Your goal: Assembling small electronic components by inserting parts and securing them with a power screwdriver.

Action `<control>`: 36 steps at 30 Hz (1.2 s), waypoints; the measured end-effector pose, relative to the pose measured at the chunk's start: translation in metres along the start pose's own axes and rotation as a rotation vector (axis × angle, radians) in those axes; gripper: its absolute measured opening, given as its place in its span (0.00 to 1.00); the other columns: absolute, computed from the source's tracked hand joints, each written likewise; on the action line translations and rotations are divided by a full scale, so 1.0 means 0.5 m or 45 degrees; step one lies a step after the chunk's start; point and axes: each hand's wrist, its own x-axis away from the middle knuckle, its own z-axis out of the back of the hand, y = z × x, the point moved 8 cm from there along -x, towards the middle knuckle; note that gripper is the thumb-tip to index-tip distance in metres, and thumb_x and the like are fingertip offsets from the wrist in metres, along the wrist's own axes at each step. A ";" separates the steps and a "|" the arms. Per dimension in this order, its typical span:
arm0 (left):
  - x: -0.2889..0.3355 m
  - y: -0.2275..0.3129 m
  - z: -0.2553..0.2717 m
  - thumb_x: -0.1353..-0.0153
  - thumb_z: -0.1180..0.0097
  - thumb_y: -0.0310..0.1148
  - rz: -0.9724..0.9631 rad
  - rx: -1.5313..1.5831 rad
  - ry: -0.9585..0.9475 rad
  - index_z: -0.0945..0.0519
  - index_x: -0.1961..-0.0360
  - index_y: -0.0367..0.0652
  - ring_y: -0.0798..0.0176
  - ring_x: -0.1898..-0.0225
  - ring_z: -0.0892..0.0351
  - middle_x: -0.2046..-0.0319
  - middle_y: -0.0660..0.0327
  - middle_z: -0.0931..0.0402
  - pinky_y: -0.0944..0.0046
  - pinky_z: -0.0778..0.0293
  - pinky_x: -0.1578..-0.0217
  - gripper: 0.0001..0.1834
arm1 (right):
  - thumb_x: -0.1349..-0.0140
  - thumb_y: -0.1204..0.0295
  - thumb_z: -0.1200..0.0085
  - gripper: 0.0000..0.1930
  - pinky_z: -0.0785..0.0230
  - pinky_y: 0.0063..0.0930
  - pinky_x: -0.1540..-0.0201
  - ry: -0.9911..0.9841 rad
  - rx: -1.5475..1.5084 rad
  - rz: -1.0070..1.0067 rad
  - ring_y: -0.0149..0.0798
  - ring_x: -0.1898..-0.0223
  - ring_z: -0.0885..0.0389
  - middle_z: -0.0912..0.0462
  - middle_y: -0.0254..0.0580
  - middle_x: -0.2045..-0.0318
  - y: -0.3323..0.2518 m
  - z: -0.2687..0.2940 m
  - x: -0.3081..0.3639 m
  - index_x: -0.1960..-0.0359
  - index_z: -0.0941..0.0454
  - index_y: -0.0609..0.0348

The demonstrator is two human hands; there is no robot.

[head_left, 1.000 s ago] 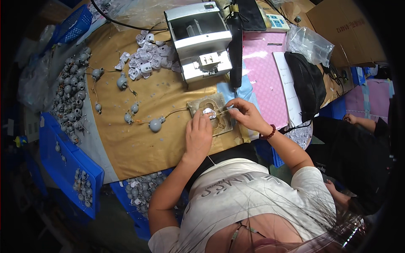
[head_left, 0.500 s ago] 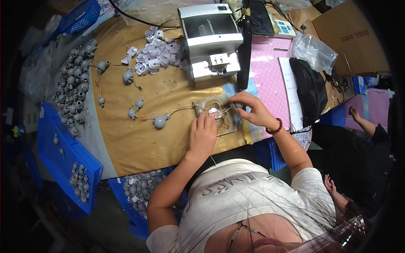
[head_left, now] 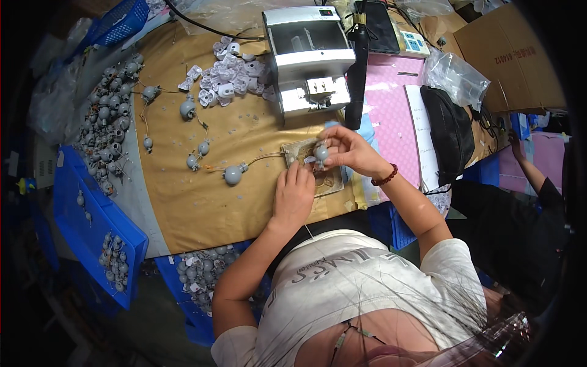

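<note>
A square fixture block (head_left: 331, 183) with a hollowed middle lies on the brown-papered bench in front of me. Over it, my right hand (head_left: 353, 153) grips a grey ball-shaped part (head_left: 321, 152) between thumb and fingers. My left hand (head_left: 294, 194) rests at the block's left side, its fingertips together against a small white plastic piece (head_left: 310, 159); the fingers partly hide their contact. A thin wire runs left from the block to another grey ball-shaped part (head_left: 233, 175), which lies on the paper.
A silver machine (head_left: 310, 61) stands beyond the block, beside a pile of white plastic pieces (head_left: 229, 74). Grey ball-shaped parts (head_left: 110, 116) are heaped at the left, above a blue tray (head_left: 101, 205). A black pouch (head_left: 448, 136) lies at the right; another person (head_left: 520, 214) is near there.
My right hand has moved left from the block's far right edge, bringing the grey ball-shaped part over the middle, close to the white piece. My left hand has stayed nearly still.
</note>
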 end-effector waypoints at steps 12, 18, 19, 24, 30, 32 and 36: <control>-0.005 -0.018 0.004 0.43 0.47 0.26 0.078 0.167 0.083 0.22 0.53 0.32 0.50 0.45 0.26 0.58 0.53 0.25 0.54 0.27 0.49 0.16 | 0.48 0.73 0.27 0.20 0.26 0.29 0.55 0.142 1.549 0.438 0.38 0.58 0.19 0.19 0.43 0.59 -0.052 -0.037 -0.002 0.55 0.22 0.62; -0.008 -0.017 0.004 0.43 0.47 0.26 0.081 0.153 0.049 0.21 0.54 0.32 0.50 0.45 0.26 0.58 0.53 0.25 0.54 0.28 0.50 0.15 | 0.43 0.79 0.32 0.18 0.23 0.26 0.55 0.154 1.147 0.269 0.35 0.57 0.18 0.19 0.41 0.58 -0.038 -0.020 -0.009 0.53 0.25 0.63; -0.008 -0.015 0.004 0.43 0.47 0.27 0.081 0.139 0.043 0.21 0.55 0.33 0.50 0.45 0.27 0.58 0.53 0.25 0.54 0.28 0.50 0.15 | 0.42 0.81 0.34 0.18 0.23 0.25 0.54 0.165 0.856 0.247 0.34 0.56 0.18 0.19 0.41 0.58 -0.024 -0.002 -0.010 0.52 0.26 0.63; -0.008 -0.010 0.004 0.43 0.47 0.27 0.069 0.080 0.022 0.21 0.56 0.33 0.50 0.44 0.27 0.58 0.53 0.26 0.54 0.29 0.49 0.14 | 0.39 0.85 0.38 0.19 0.21 0.26 0.51 -0.076 0.277 -0.035 0.33 0.56 0.15 0.19 0.40 0.57 0.000 -0.011 -0.005 0.48 0.30 0.64; -0.009 -0.013 0.001 0.43 0.46 0.27 0.078 0.111 -0.030 0.21 0.53 0.33 0.49 0.44 0.27 0.57 0.52 0.25 0.53 0.29 0.48 0.16 | 0.38 0.81 0.37 0.18 0.23 0.28 0.51 0.017 0.677 0.040 0.34 0.56 0.16 0.19 0.41 0.56 -0.009 -0.015 -0.003 0.49 0.28 0.63; -0.008 -0.015 -0.001 0.43 0.44 0.26 0.088 0.127 -0.023 0.21 0.51 0.33 0.49 0.44 0.26 0.57 0.52 0.25 0.52 0.28 0.47 0.17 | 0.41 0.79 0.34 0.18 0.24 0.30 0.52 0.074 1.067 0.214 0.38 0.56 0.18 0.19 0.43 0.58 -0.032 -0.023 -0.003 0.51 0.27 0.63; -0.006 -0.017 0.000 0.42 0.45 0.27 0.089 0.131 0.038 0.21 0.54 0.34 0.50 0.45 0.26 0.58 0.53 0.25 0.53 0.28 0.49 0.15 | 0.48 0.72 0.30 0.18 0.32 0.43 0.53 0.182 1.523 0.432 0.56 0.57 0.26 0.21 0.49 0.62 -0.057 -0.042 0.000 0.57 0.23 0.61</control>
